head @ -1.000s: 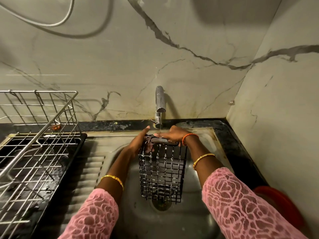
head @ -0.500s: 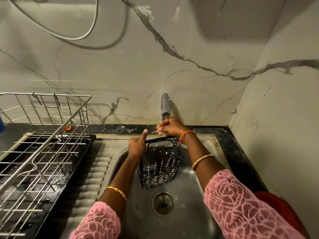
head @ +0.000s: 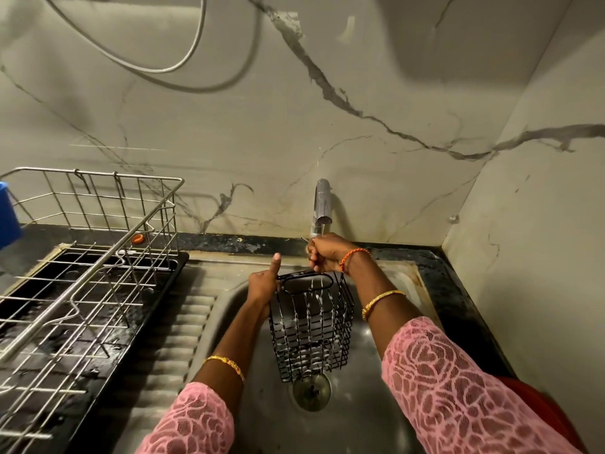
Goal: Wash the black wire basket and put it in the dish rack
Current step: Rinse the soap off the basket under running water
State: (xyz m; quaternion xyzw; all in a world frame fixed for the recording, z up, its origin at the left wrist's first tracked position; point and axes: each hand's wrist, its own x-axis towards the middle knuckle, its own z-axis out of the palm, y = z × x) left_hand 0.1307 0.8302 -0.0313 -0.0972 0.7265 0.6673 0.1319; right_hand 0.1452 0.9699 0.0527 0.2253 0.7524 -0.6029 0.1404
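Left hand [head: 262, 283] is clamping the near-left rim of the black wire basket [head: 311, 326], thumb sticking up free; basket is hanging upright over the steel sink [head: 360, 414], directly above the drain [head: 311, 390], white suds clinging to its wires

Right hand [head: 327, 253] is closing around the tap lever at the base of the faucet [head: 322, 204], fingers curled together on it; a thin stream looks to be falling from the spout, flow hard to judge

Step in hand, as I read it: rinsing off soap. Doing it well likely means bringing the basket's open top under the spout and turning it so water is running down every wall and through the bottom grid, keeping it over the bowl so drips are staying in the sink

Room: dish rack [head: 82, 273] is sitting well apart on the left, across the ribbed drainboard [head: 170, 342], its tall wire rail facing the sink, so the basket will need lifting over that edge. Rack floor looks open. Right wall is standing close; far wall is just behind the faucet
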